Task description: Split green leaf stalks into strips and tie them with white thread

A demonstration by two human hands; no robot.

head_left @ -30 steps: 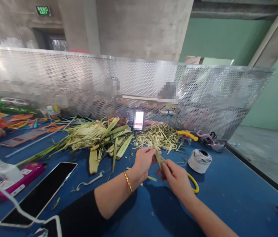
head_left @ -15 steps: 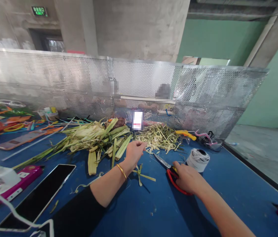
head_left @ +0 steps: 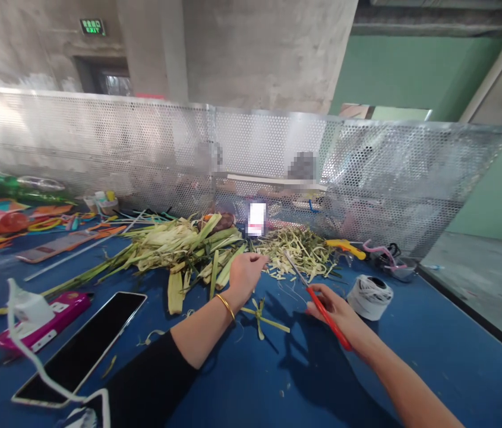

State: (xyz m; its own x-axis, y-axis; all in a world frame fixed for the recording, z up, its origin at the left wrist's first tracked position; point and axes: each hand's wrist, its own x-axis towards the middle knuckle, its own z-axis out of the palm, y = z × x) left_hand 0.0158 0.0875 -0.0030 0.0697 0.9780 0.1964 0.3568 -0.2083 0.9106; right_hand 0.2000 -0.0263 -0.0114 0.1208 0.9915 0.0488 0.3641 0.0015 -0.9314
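Observation:
My right hand [head_left: 331,312] grips a pair of red-handled scissors [head_left: 328,318], raised off the table and turned on edge. Their blades point away and up to the left, towards the heap of thin shredded strips [head_left: 304,252]. My left hand [head_left: 246,274] is closed in a pinch near those strips; whatever is between its fingertips is too small to make out. Below it on the table lies a small knotted piece of green leaf strips [head_left: 262,320]. Fine loose thread [head_left: 293,292] curls between the two hands. A spool of white thread [head_left: 370,297] stands right of my right hand.
Broad husk-like leaves [head_left: 168,244] are heaped left of my hands. A black-screened phone [head_left: 84,348] and a purple power strip [head_left: 52,321] with a white cable lie front left. Behind runs a perforated metal screen [head_left: 259,139]. A yellow-handled tool [head_left: 346,248] lies at the back right.
My right hand has picked the scissors up off the table and tilted them, blades rising. My left hand keeps its pinch. The whole view has shifted slightly, so things appear farther right.

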